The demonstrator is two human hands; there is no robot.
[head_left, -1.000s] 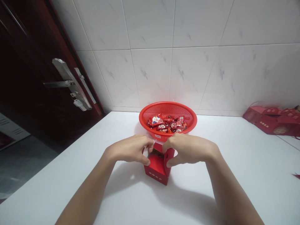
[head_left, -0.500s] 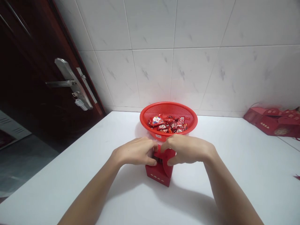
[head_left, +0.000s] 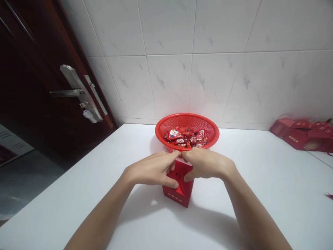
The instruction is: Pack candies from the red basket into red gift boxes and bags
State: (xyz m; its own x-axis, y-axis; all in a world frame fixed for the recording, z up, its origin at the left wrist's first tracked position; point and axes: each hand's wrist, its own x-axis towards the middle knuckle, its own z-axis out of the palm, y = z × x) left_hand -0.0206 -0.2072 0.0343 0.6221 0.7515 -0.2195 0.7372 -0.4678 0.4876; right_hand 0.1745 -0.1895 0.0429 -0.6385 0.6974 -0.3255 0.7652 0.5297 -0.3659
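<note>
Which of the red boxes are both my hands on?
The box in front of the red basket, with the left hand and right hand on its top flaps; the other boxes sit far right, near the wall.

Both hands (head_left: 153, 169) and forearms (head_left: 256, 205) are bare, with slim, rounded wrists (head_left: 130, 173) and smooth, slender fingers (head_left: 170, 181).

Dark red-brown door (head_left: 31, 76) at left, slanted in the view. Metal handle plate (head_left: 78, 86) on it, lever (head_left: 65, 93) pointing image-left. Key (head_left: 83, 105) in the lock below the lever, pale tag (head_left: 90, 116) hanging off it (lettering unreadable). Narrow latch plate (head_left: 95, 94) on the door's edge. Behind the bench (head_left: 125, 149): tiled wall (head_left: 169, 31), whitish with grey marbling, thin joints. Lower left: grey floor (head_left: 33, 180), plus pale panel (head_left: 13, 140) with short dark lines, partly cut off by the frame.
</note>
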